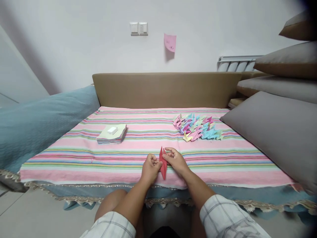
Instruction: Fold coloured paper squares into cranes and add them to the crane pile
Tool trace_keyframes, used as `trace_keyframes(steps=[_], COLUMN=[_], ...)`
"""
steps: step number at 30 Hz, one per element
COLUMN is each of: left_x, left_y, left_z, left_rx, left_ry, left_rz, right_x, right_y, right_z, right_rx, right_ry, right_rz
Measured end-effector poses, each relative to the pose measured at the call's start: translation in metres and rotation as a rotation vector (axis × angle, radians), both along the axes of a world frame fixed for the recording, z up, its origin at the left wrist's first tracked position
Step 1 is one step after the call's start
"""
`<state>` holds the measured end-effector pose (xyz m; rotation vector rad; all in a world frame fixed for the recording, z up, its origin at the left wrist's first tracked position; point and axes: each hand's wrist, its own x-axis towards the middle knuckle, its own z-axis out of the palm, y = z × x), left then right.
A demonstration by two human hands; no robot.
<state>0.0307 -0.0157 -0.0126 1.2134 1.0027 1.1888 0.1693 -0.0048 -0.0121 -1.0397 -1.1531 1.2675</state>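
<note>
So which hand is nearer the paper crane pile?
Right: the right hand is in front of the crane pile, at its left end; the left hand is farther left.

Free room over striped cloth (146,132) beyond hands (175,161), between paper stack (112,136) and cranes (196,128), grey cushion (277,132) blocking right

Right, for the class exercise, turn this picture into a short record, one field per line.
Left hand: pinches the red folded paper
Right hand: touches the same paper's right side
Paper shape: slim, pointed at both ends
Surface: striped cloth
Left on cloth: paper stack, small white object on top
Right on cloth: cluster of multicoloured folded papers
Wall: pink note
</note>
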Motion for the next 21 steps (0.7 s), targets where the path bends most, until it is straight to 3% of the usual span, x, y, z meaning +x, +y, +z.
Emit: trace_keyframes(steps=[3,5,10,13,17,21], left_x=[0.0,-0.002,-0.006,-0.008,-0.012,-0.016], left_y=[0.002,0.001,-0.004,-0.004,0.002,0.007], left_z=[-0.001,0.001,0.01,0.011,0.005,-0.001], left_rx=[0.02,0.074,0.36,0.546,0.842,0.873], left_ry=[0.033,0.168,0.908,1.18,1.145,1.09], left_rz=[0.008,0.019,0.068,0.087,0.093,0.049], right_x=[0.002,0.003,0.005,0.005,0.007,0.011], right_y=[0.002,0.002,0.002,0.002,0.0,-0.001], right_z=[-0.002,-0.004,-0.005,-0.006,-0.008,-0.01], right_rx=[-0.028,-0.027,0.062,0.149,0.415,0.571], right_ry=[0.023,-0.017,-0.309,-0.539,-0.851,-0.981], right_rz=[0.031,0.005,-0.081,-0.089,-0.161,-0.081])
